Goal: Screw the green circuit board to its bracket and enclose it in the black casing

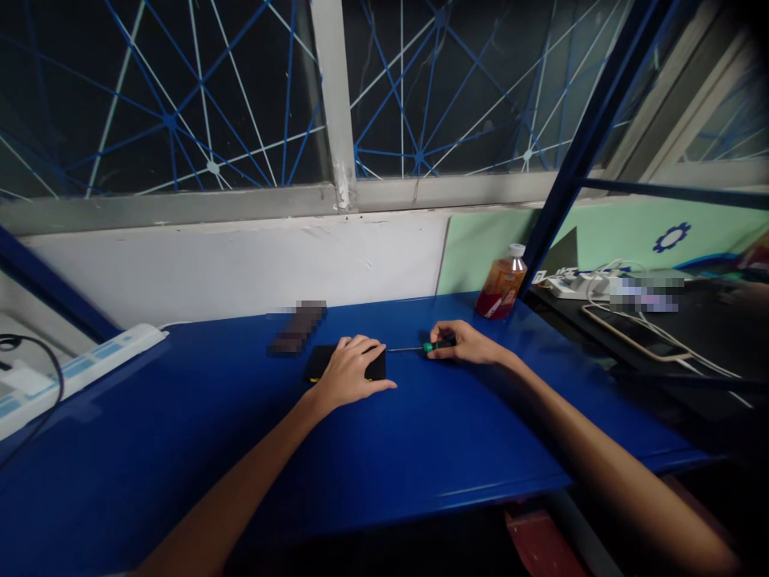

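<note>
Running along the left end of the blue table (384, 457): a white pwr strip (108, 354) w/ light-blue panels; a black cable (61, 383) loops over its near part. Next, farther right and toward the far edge, a dark oblong item (300, 327), pixelated, can't ID. Just right of it and nearer, approx. mid-table, a flat black case (318, 361) w/ a bit of yellow on its near edge. Left grip (349, 371) lies palm-down across it, fingers over the top, thumb sticking out past the right edge; released, i.e. not clenched round anything. Small screwdriver (428, 348), green-and-black handle, is about horiz. right of the case, thin shaft pointing left, tip just beside the case's right edge; can't tell if touching. Right grip (467, 344) grasps the handle btwn thumb & fingers. Farther right, near the far edge, a bottle (502, 284) of amber-red drink stands, white cap on. Far right, on a separate black table (714, 320): a phone (635, 331) w/ white cables (700, 344) alongside.
</note>
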`<state>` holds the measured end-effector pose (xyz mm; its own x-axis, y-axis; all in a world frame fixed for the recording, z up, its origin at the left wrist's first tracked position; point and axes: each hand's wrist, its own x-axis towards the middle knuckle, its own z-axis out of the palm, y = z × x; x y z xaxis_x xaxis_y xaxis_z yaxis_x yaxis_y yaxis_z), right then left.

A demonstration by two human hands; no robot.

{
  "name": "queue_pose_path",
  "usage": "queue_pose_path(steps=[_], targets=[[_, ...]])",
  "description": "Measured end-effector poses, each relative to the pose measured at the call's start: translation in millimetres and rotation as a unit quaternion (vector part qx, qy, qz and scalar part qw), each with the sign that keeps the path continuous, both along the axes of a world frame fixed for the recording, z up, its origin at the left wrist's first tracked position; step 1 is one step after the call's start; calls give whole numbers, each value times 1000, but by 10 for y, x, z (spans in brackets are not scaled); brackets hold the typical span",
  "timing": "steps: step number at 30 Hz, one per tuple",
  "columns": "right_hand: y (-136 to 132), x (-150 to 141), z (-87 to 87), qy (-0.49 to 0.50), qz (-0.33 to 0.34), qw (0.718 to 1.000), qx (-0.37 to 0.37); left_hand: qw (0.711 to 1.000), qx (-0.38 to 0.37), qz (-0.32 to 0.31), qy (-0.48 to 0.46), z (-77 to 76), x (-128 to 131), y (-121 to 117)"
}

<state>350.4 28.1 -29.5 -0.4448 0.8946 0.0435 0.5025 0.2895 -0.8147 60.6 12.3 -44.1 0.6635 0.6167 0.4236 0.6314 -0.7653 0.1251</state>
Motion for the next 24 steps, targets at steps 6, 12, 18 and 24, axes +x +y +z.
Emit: queue_pose_path(steps=[6,12,18,24], targets=[[-22,-32,13,-24,4,1000,-4,1000,0,-2,-1,1,-1,1],[-27,-77,9,-28,-1,999,41,1000,5,-4,-1,-8,-5,6],[-3,-45,-3,38,-13,998,-45,1000,3,-5,0,-7,-3,8],[-3,-18,20,-47,-3,999,12,1000,7,-4,2,-5,-3,7]])
